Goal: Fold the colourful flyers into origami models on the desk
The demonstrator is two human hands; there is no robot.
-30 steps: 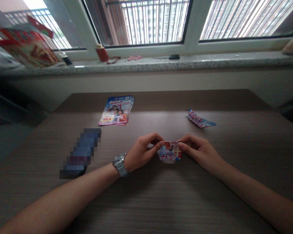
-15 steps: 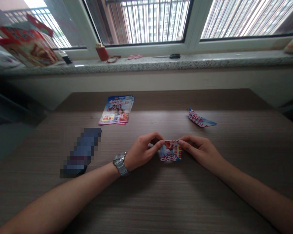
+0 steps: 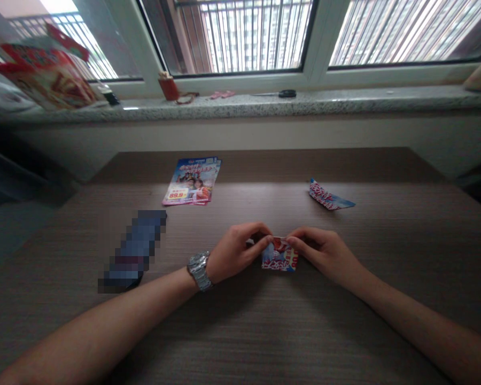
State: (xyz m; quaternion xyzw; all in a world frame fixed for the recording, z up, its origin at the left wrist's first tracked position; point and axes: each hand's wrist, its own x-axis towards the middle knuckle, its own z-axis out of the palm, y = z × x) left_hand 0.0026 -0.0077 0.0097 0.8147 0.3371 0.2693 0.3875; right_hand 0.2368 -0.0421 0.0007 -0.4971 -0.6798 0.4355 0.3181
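Note:
Between both hands is a small folded flyer (image 3: 279, 258), printed in blue, red and white with a bit of yellow at its right side. My left hand (image 3: 240, 248), with a metal watch (image 3: 199, 270) on the wrist, pinches its upper left corner between thumb and fingers. At the upper right corner, my right hand (image 3: 318, 248) pinches it the same way. The far edge is partly hidden by my fingertips. Beyond my right hand lies a folded paper piece (image 3: 329, 198) with the same kind of print, pointed at its ends.
A stack of flyers (image 3: 192, 182) lies at the table's back left. Nearer me on the left is a pixelated dark, phone-like object (image 3: 134, 248). On the granite sill (image 3: 232, 107) stand a red-and-white food bag (image 3: 52, 75), a small red box (image 3: 168, 87) and scissors with black handles (image 3: 286, 93).
Both hands and the folded flyer have come slightly nearer to me. My right hand has shifted a little left, so the fingertips are closer together.

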